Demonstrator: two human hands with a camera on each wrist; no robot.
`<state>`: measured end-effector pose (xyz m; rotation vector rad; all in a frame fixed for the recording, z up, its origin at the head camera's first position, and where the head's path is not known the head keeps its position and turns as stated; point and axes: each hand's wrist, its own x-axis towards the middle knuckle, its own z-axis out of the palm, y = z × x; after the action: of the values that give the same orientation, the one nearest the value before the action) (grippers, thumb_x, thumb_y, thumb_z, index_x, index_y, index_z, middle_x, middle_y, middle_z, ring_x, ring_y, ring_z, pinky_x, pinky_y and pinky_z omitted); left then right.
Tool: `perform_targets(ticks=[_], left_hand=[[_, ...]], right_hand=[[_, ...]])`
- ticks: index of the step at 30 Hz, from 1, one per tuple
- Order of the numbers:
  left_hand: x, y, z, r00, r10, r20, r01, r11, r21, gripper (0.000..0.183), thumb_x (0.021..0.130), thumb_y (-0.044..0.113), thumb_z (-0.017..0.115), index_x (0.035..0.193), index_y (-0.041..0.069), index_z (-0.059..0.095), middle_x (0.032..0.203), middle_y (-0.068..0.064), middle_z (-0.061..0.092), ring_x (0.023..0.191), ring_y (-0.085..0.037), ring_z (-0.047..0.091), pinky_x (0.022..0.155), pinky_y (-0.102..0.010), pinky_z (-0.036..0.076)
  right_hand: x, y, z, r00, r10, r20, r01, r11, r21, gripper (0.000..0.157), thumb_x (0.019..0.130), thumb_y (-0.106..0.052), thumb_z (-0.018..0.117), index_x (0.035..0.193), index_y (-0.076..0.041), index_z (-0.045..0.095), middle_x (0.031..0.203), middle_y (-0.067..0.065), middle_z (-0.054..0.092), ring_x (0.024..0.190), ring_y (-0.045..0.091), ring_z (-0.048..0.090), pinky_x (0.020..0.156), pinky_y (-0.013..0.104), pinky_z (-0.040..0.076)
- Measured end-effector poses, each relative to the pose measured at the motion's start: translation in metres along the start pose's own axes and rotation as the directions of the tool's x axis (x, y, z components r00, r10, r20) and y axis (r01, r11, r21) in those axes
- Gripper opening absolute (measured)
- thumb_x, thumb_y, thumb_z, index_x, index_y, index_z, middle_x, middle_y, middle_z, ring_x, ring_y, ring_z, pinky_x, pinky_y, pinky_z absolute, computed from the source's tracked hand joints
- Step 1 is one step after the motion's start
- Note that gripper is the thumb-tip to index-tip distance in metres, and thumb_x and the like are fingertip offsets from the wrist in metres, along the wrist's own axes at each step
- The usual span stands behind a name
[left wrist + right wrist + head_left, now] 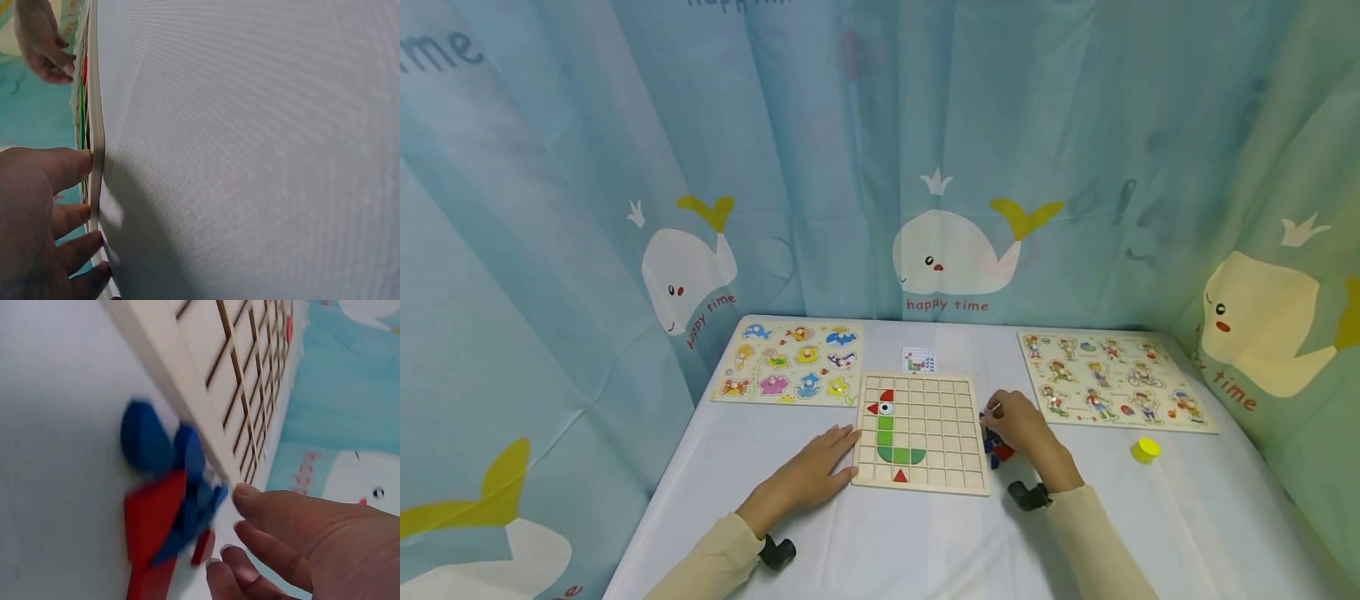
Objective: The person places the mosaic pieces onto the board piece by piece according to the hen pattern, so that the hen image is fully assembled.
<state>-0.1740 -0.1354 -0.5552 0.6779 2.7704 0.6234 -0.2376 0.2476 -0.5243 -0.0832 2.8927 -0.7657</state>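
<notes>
A wooden grid board (pixel 951 433) lies on the table in the head view. Set in its left part are green pieces (pixel 885 432), red triangles (pixel 900 477) and a white eye piece (pixel 886 408). My left hand (pixel 820 467) rests at the board's left edge, fingers spread; its fingertips touch that edge in the left wrist view. By the board's right edge, my right hand (pixel 1018 421) hovers over a small pile of blue pieces (pixel 147 437) and red pieces (pixel 153 515). In the right wrist view its thumb and fingers are bent loosely and apart, with no piece visible between them.
A picture card (pixel 919 360) lies behind the board. A sea-animal puzzle (pixel 790 362) lies at the back left, a puzzle of figures (pixel 1112 379) at the back right. A yellow cylinder (pixel 1146 451) stands on the right. Curtains (pixel 820 167) surround the table.
</notes>
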Motion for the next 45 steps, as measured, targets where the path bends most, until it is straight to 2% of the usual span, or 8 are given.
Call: perform_targets(ticks=[10,14,20,26,29,35,41,45], left_hand=[[0.000,0.000,-0.001,1.000,-0.005,0.002,0.005,1.000,-0.002,0.065,0.108,0.039,0.058,0.164,0.014,0.039,0.170,-0.010,0.037,0.160,-0.034,0.029,0.130,-0.054,0.029],[0.000,0.000,-0.002,1.000,-0.007,-0.003,0.007,1.000,-0.002,0.065,0.108,0.040,0.058,0.164,0.014,0.039,0.170,-0.010,0.037,0.160,-0.034,0.029,0.130,-0.054,0.028],[0.000,0.001,-0.004,1.000,-0.005,-0.001,0.005,1.000,-0.020,0.065,0.108,0.038,0.058,0.164,0.013,0.039,0.170,-0.011,0.037,0.160,-0.034,0.028,0.130,-0.055,0.028],[0.001,0.004,-0.004,1.000,-0.005,0.002,0.005,1.000,-0.020,0.065,0.108,0.039,0.058,0.164,0.013,0.040,0.170,-0.011,0.037,0.160,-0.034,0.028,0.130,-0.054,0.028],[0.001,0.004,-0.004,1.000,-0.006,0.004,0.006,1.000,-0.021,0.065,0.108,0.039,0.058,0.164,0.013,0.040,0.170,-0.010,0.036,0.160,-0.033,0.028,0.130,-0.054,0.027],[0.000,0.003,-0.003,1.000,-0.009,0.005,0.009,1.000,-0.025,0.065,0.108,0.039,0.059,0.164,0.013,0.039,0.171,-0.010,0.036,0.160,-0.033,0.028,0.130,-0.054,0.027],[0.001,0.002,-0.001,1.000,-0.003,0.006,0.003,1.000,-0.019,0.065,0.108,0.038,0.058,0.164,0.013,0.039,0.170,-0.011,0.036,0.160,-0.034,0.028,0.130,-0.054,0.027],[0.000,0.002,-0.001,1.000,-0.008,0.005,0.008,1.000,-0.012,0.065,0.108,0.039,0.058,0.164,0.014,0.039,0.171,-0.010,0.036,0.160,-0.033,0.028,0.130,-0.054,0.028]], right_hand=[[-0.008,0.025,-0.020,0.983,0.129,0.133,-0.129,0.992,-0.012,0.015,0.100,-0.012,0.070,0.110,0.000,0.068,0.105,0.016,0.068,0.089,0.027,0.059,0.081,0.042,0.056],[-0.003,0.031,-0.018,0.988,0.119,0.096,-0.119,0.993,-0.009,0.016,0.100,-0.013,0.071,0.110,-0.001,0.067,0.103,0.016,0.068,0.088,0.028,0.060,0.080,0.044,0.053],[0.004,0.031,-0.012,0.998,0.048,0.031,-0.047,0.998,-0.033,0.036,0.100,-0.014,0.070,0.131,0.001,0.062,0.121,0.028,0.063,0.103,0.039,0.063,0.089,0.057,0.051],[0.007,0.027,-0.009,0.999,-0.001,0.045,0.000,1.000,0.005,0.028,0.100,-0.005,0.063,0.127,0.000,0.065,0.121,0.028,0.060,0.103,0.037,0.061,0.089,0.054,0.057],[0.008,0.027,-0.010,0.999,0.019,0.048,-0.021,0.999,0.050,0.030,0.101,-0.006,0.061,0.130,0.003,0.061,0.122,0.029,0.062,0.101,0.035,0.062,0.090,0.054,0.058],[0.011,0.027,-0.007,0.995,0.102,0.014,-0.103,0.992,0.079,0.038,0.102,-0.022,0.068,0.123,0.007,0.058,0.110,0.024,0.064,0.092,0.031,0.060,0.080,0.044,0.056],[0.014,0.023,-0.004,0.997,0.071,0.008,-0.071,0.996,0.050,0.027,0.098,-0.006,0.064,0.121,0.007,0.062,0.117,0.027,0.062,0.095,0.034,0.061,0.084,0.049,0.058],[0.016,0.022,-0.003,0.998,0.063,0.005,-0.063,0.998,0.027,0.027,0.098,-0.006,0.065,0.122,0.006,0.063,0.117,0.026,0.059,0.098,0.035,0.058,0.089,0.050,0.056]])
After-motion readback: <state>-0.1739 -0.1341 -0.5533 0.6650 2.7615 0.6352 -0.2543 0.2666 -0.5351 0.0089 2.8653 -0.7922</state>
